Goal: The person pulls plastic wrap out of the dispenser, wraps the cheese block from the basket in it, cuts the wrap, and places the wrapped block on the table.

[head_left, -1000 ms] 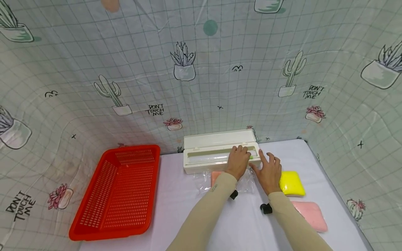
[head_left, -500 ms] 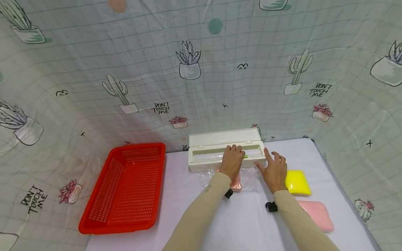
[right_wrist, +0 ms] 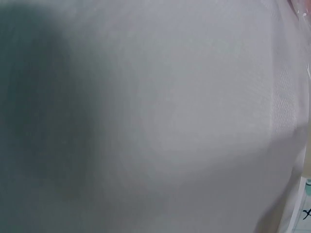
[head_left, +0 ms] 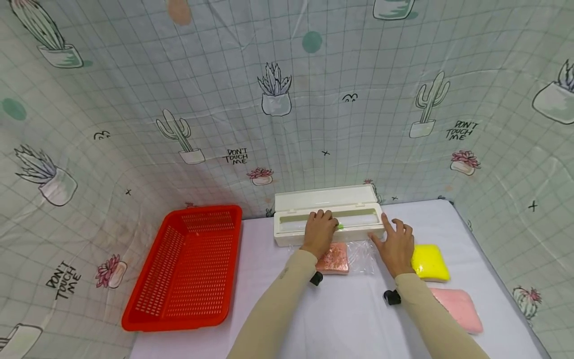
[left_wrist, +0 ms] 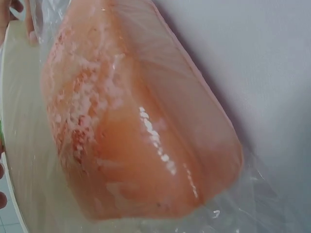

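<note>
A white cling film dispenser (head_left: 358, 234) stands at the back of the table, its lid (head_left: 327, 198) raised, a film roll inside. At the front rail my left hand (head_left: 319, 233) pinches a small green slide cutter (head_left: 339, 227), mostly hidden by the fingers. My right hand (head_left: 396, 247) grips the dispenser's right end, thumb in front and index finger at the corner. Clear film (head_left: 363, 257) spreads forward from the dispenser, around a flat salmon-pink block (head_left: 335, 259). The left wrist view shows this block (left_wrist: 126, 126) close up, with glossy film about it.
A red perforated plastic basket (head_left: 179, 326) sits on the left of the white-covered table (head_left: 350, 319). Right of my right hand lie a yellow block (head_left: 431, 262) and a pink block (head_left: 462, 310). A patterned curtain (head_left: 314, 124) rises behind and at both sides.
My left hand has slid left along the dispenser's front rail with the green slide cutter, uncovering more of the salmon-pink block. The right hand keeps its grip on the dispenser's right end.
</note>
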Demonstrator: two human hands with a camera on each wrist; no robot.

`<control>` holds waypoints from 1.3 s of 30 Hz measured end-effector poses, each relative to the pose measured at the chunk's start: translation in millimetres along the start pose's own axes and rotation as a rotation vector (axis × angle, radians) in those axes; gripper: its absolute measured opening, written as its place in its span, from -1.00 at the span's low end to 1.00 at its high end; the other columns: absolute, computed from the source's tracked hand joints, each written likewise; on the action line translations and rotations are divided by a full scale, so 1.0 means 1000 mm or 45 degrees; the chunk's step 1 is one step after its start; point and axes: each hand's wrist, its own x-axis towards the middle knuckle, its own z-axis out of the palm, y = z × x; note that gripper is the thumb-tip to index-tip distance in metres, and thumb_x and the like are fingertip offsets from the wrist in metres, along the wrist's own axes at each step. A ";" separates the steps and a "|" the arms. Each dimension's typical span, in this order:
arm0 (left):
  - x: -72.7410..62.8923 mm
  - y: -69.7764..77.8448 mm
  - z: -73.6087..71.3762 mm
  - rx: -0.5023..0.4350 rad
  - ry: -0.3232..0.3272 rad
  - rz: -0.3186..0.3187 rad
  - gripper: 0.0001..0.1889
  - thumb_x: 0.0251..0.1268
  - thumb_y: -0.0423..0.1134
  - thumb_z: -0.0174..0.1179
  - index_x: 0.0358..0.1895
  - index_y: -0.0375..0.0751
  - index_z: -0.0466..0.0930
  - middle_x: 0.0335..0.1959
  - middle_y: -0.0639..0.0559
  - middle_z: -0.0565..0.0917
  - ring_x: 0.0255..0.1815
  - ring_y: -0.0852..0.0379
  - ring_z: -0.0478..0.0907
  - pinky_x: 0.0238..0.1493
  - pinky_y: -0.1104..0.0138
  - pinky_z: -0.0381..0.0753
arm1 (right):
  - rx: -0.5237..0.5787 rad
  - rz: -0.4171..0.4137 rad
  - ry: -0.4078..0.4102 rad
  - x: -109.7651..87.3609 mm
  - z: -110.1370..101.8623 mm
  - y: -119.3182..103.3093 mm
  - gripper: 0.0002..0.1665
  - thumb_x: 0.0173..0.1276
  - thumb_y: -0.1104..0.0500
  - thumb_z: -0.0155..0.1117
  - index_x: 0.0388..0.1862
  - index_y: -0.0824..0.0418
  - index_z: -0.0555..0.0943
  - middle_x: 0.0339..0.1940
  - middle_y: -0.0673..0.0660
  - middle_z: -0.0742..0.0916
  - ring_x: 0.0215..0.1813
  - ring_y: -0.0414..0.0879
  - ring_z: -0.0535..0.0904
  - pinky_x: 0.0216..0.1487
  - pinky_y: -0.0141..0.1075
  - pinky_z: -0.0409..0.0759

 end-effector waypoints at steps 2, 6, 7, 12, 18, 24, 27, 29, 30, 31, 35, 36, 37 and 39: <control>-0.002 -0.002 0.000 -0.008 0.012 -0.002 -0.81 0.53 0.06 0.21 -0.04 0.25 0.82 -0.16 0.25 0.64 -0.03 0.19 0.53 0.10 0.29 0.46 | 0.005 -0.002 0.004 0.000 0.000 0.001 -0.06 0.34 0.02 0.57 0.60 0.24 0.39 0.31 0.53 0.51 0.30 0.53 0.37 0.25 0.34 0.44; -0.005 -0.008 0.001 0.011 0.052 0.008 -0.82 0.52 0.05 0.24 -0.07 0.23 0.82 -0.18 0.24 0.64 -0.04 0.19 0.54 0.09 0.29 0.46 | 0.007 -0.007 0.003 0.000 0.001 0.002 -0.06 0.34 0.03 0.57 0.60 0.24 0.39 0.30 0.53 0.51 0.29 0.53 0.38 0.24 0.34 0.44; -0.006 -0.010 0.001 0.021 0.059 0.008 -0.82 0.51 0.05 0.24 -0.07 0.23 0.82 -0.19 0.24 0.64 -0.05 0.19 0.54 0.09 0.29 0.46 | 0.004 -0.008 0.003 0.000 0.001 0.002 -0.06 0.34 0.02 0.57 0.60 0.24 0.39 0.30 0.53 0.51 0.29 0.53 0.38 0.24 0.34 0.44; -0.009 -0.016 0.002 0.046 0.060 0.009 -0.81 0.51 0.07 0.22 -0.08 0.24 0.81 -0.19 0.24 0.62 -0.04 0.19 0.53 0.10 0.29 0.45 | -0.006 -0.002 0.006 0.000 0.001 0.004 -0.06 0.34 0.01 0.57 0.60 0.24 0.39 0.30 0.53 0.51 0.29 0.54 0.38 0.24 0.34 0.44; -0.012 -0.019 0.001 0.062 0.028 0.018 -0.81 0.54 0.06 0.20 -0.06 0.23 0.81 -0.16 0.24 0.63 -0.03 0.19 0.53 0.11 0.28 0.46 | -0.006 0.002 -0.013 0.000 0.002 0.004 -0.06 0.36 -0.01 0.55 0.61 0.22 0.38 0.31 0.52 0.51 0.30 0.53 0.37 0.25 0.33 0.44; -0.014 -0.021 -0.001 0.063 0.036 0.017 -0.81 0.55 0.05 0.20 -0.04 0.22 0.81 -0.15 0.22 0.64 -0.03 0.18 0.54 0.14 0.27 0.47 | 0.003 0.002 -0.002 0.000 0.002 0.003 -0.06 0.35 0.01 0.57 0.61 0.22 0.39 0.32 0.52 0.51 0.30 0.52 0.37 0.26 0.32 0.45; -0.016 -0.021 -0.002 0.071 0.058 0.017 -0.81 0.55 0.05 0.20 -0.06 0.21 0.81 -0.17 0.22 0.63 -0.04 0.18 0.53 0.14 0.27 0.48 | 0.007 -0.007 0.009 0.000 0.002 0.004 -0.07 0.34 0.02 0.57 0.60 0.22 0.40 0.31 0.52 0.51 0.29 0.52 0.37 0.24 0.32 0.45; -0.016 -0.021 -0.002 0.080 0.069 0.017 -0.81 0.55 0.06 0.21 -0.07 0.21 0.81 -0.18 0.22 0.63 -0.05 0.18 0.54 0.13 0.28 0.48 | 0.015 -0.020 0.024 0.000 0.001 0.004 -0.08 0.33 0.02 0.58 0.58 0.23 0.42 0.29 0.53 0.52 0.27 0.52 0.38 0.21 0.31 0.46; -0.016 -0.021 -0.002 0.084 0.072 0.018 -0.80 0.55 0.06 0.20 -0.08 0.22 0.81 -0.18 0.22 0.63 -0.05 0.18 0.54 0.12 0.28 0.48 | 0.017 -0.027 0.030 0.000 0.002 0.004 -0.08 0.32 0.02 0.59 0.58 0.24 0.43 0.28 0.53 0.52 0.26 0.53 0.39 0.20 0.31 0.46; -0.016 -0.021 -0.001 0.086 0.073 0.019 -0.80 0.55 0.06 0.20 -0.08 0.22 0.81 -0.18 0.22 0.63 -0.05 0.18 0.55 0.12 0.28 0.48 | 0.022 -0.032 0.038 0.000 0.002 0.005 -0.08 0.31 0.03 0.59 0.56 0.24 0.44 0.27 0.53 0.53 0.25 0.53 0.39 0.18 0.31 0.46; -0.015 -0.022 0.000 0.084 0.065 0.022 -0.80 0.56 0.04 0.20 -0.07 0.22 0.82 -0.18 0.21 0.64 -0.04 0.17 0.55 0.13 0.28 0.48 | 0.027 -0.046 0.066 0.000 0.003 0.006 -0.08 0.28 0.03 0.62 0.55 0.26 0.46 0.25 0.53 0.54 0.23 0.53 0.40 0.14 0.30 0.47; -0.015 -0.022 0.000 0.082 0.061 0.024 -0.80 0.56 0.04 0.20 -0.06 0.21 0.82 -0.18 0.21 0.63 -0.04 0.17 0.55 0.12 0.27 0.48 | 0.027 -0.047 0.071 0.001 0.003 0.006 -0.08 0.28 0.03 0.62 0.54 0.26 0.46 0.25 0.53 0.54 0.22 0.53 0.41 0.14 0.30 0.47; -0.015 -0.023 0.000 0.080 0.054 0.025 -0.80 0.56 0.03 0.20 -0.06 0.21 0.82 -0.18 0.21 0.63 -0.04 0.16 0.55 0.13 0.27 0.48 | 0.026 -0.048 0.074 0.001 0.003 0.007 -0.08 0.27 0.03 0.62 0.54 0.26 0.47 0.25 0.53 0.54 0.22 0.53 0.41 0.14 0.30 0.47; -0.015 -0.024 -0.001 0.069 0.045 0.033 -0.80 0.57 0.02 0.20 -0.05 0.19 0.82 -0.18 0.19 0.64 -0.04 0.15 0.55 0.12 0.26 0.49 | 0.028 -0.047 0.073 0.001 0.003 0.006 -0.08 0.27 0.02 0.62 0.54 0.26 0.47 0.25 0.53 0.54 0.22 0.53 0.41 0.14 0.30 0.47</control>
